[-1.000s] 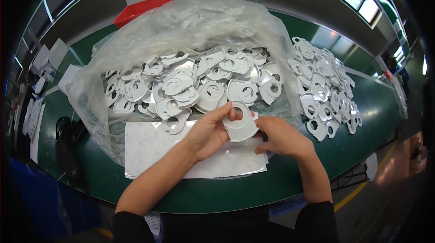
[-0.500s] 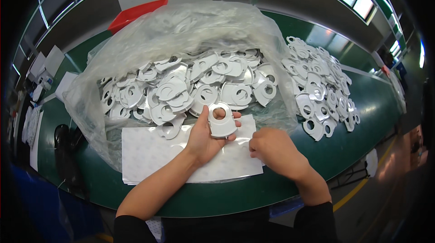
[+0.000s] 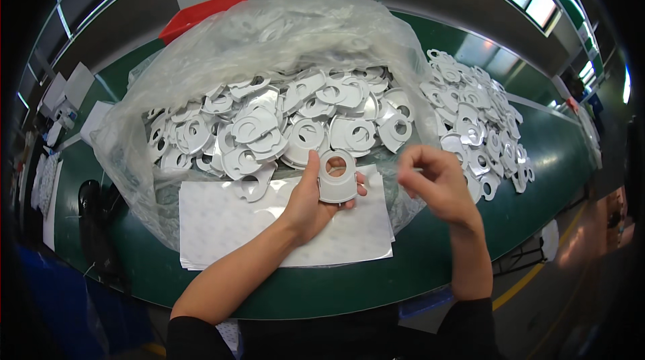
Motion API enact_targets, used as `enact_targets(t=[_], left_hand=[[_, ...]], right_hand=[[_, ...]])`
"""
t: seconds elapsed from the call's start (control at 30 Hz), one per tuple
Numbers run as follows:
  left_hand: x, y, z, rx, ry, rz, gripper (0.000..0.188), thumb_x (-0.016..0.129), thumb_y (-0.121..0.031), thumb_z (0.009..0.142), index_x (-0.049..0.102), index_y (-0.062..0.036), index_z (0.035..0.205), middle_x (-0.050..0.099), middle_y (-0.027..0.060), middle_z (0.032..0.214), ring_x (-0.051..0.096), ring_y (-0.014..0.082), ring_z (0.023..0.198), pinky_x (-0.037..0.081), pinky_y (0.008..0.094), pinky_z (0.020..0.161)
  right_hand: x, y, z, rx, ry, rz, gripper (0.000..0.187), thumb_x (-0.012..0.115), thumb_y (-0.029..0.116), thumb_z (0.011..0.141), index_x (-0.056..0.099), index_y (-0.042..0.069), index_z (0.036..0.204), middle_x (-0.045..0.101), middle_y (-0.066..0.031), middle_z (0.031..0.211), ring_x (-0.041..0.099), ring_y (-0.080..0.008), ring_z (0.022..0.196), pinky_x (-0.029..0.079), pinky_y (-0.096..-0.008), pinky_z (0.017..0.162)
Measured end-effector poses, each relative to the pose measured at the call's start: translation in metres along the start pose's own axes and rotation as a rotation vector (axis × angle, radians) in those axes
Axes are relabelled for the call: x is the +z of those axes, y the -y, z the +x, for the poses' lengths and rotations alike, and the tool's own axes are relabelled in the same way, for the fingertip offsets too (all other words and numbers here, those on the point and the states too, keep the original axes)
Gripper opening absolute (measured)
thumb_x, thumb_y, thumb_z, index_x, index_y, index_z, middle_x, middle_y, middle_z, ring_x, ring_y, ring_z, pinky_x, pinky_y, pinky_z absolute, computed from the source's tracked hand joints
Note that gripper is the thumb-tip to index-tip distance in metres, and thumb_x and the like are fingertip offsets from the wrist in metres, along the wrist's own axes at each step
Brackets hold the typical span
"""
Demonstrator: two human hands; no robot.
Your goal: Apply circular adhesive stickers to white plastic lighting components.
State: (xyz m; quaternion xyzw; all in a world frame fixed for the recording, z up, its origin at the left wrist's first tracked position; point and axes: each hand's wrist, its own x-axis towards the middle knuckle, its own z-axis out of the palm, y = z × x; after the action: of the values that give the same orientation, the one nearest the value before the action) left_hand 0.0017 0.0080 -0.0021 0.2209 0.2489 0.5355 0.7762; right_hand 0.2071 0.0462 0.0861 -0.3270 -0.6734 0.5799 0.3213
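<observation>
My left hand (image 3: 308,207) is closed round a flat white plastic part (image 3: 338,191) with a round hole, a rounded top and a straight lower edge. It is held over a stack of white sheets (image 3: 222,236), its face turned up toward me. To the right, my right hand (image 3: 440,185) is raised with fingers curled in toward the thumb; whatever it may pinch is hidden. Beyond my left hand, many similar white parts (image 3: 252,128) lie heaped in the mouth of a clear plastic bag (image 3: 322,31). One loose part (image 3: 261,184) overlaps the sheets' far edge.
A second heap of white parts (image 3: 474,98) covers the green table (image 3: 537,152) at the right, past my right hand. Behind the bag stands a red bin (image 3: 201,16). A black object (image 3: 97,232) lies at the table's left edge.
My right hand has lifted up and to the right, away from the sheets. My left hand, still with the white part, has shifted slightly right.
</observation>
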Motion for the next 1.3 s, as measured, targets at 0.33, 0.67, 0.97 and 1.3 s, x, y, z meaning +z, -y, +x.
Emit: enact_targets(t=[0.33, 0.67, 0.97, 1.3], left_hand=[[0.004, -0.001, -0.002, -0.047, -0.014, 0.027, 0.067, 0.012, -0.059, 0.095, 0.052, -0.0069, 0.11, 0.059, 0.0115, 0.1, 0.059, 0.0213, 0.086, 0.042, 0.0289, 0.065], [0.008, -0.002, -0.002, -0.048, -0.014, 0.017, 0.052, 0.023, -0.052, 0.097, 0.048, -0.008, 0.109, 0.059, 0.0126, 0.094, 0.059, 0.0212, 0.081, 0.043, 0.0287, 0.063], [0.007, -0.002, -0.004, -0.053, -0.051, 0.094, 0.049, 0.026, -0.055, 0.096, 0.045, -0.0104, 0.105, 0.058, 0.0124, 0.088, 0.06, 0.0203, 0.075, 0.044, 0.0274, 0.057], [0.007, 0.0, -0.003, -0.066, -0.035, 0.054, 0.066, 0.012, -0.061, 0.094, 0.051, -0.0097, 0.107, 0.056, 0.0093, 0.088, 0.058, 0.018, 0.075, 0.042, 0.027, 0.058]], right_hand=[[0.044, -0.053, 0.023, -0.04, -0.049, 0.108, 0.011, 0.055, 0.01, 0.092, 0.052, 0.0, 0.09, 0.048, -0.003, 0.093, 0.052, -0.0072, 0.067, 0.048, -0.0206, 0.056], [0.034, -0.064, 0.027, 0.073, -0.122, 0.256, 0.017, 0.056, 0.02, 0.093, 0.056, 0.003, 0.091, 0.054, 0.0015, 0.084, 0.05, -0.0049, 0.07, 0.043, -0.02, 0.06], [0.034, -0.058, 0.027, 0.027, -0.169, 0.184, 0.016, 0.056, 0.02, 0.093, 0.057, 0.004, 0.092, 0.054, 0.0022, 0.083, 0.051, -0.0047, 0.071, 0.042, -0.0189, 0.062], [0.042, -0.059, 0.024, 0.02, -0.035, 0.175, 0.011, 0.056, 0.012, 0.092, 0.052, 0.002, 0.091, 0.052, -0.0005, 0.085, 0.051, -0.0049, 0.067, 0.044, -0.0189, 0.06]])
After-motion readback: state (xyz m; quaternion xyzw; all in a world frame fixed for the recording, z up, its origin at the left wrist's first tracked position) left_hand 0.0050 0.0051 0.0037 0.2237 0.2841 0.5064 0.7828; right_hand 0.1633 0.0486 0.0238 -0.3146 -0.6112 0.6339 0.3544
